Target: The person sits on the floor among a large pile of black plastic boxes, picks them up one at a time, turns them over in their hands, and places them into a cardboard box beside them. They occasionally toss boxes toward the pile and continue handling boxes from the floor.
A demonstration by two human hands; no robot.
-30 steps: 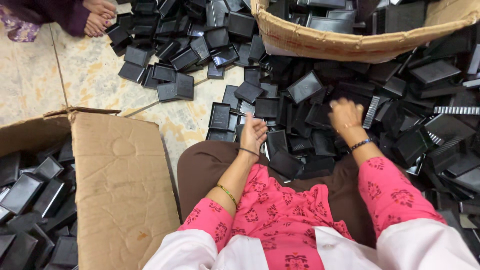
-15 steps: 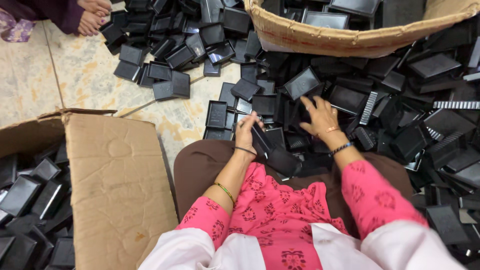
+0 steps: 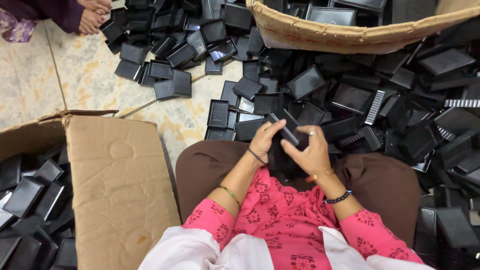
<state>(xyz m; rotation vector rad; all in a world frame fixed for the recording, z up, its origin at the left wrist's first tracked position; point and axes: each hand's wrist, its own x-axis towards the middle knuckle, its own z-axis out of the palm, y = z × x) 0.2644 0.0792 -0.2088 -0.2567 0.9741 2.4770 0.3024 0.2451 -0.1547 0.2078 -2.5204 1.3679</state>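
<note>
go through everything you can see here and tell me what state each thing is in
Left hand: gripping the black plastic tray.
Right hand: gripping the same tray.
Black plastic tray: lifted, tilted.
Cardboard box: open, flap folded out, trays inside.
Woven basket: holding trays.
Loose trays: scattered on the floor.

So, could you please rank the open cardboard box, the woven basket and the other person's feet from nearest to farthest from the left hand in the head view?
1. Cardboard box: beside the left hand, on its left, with black trays inside.
2. Woven basket: ahead, up and to the right.
3. Other person's feet: far top-left corner, across the tiled floor.
</note>
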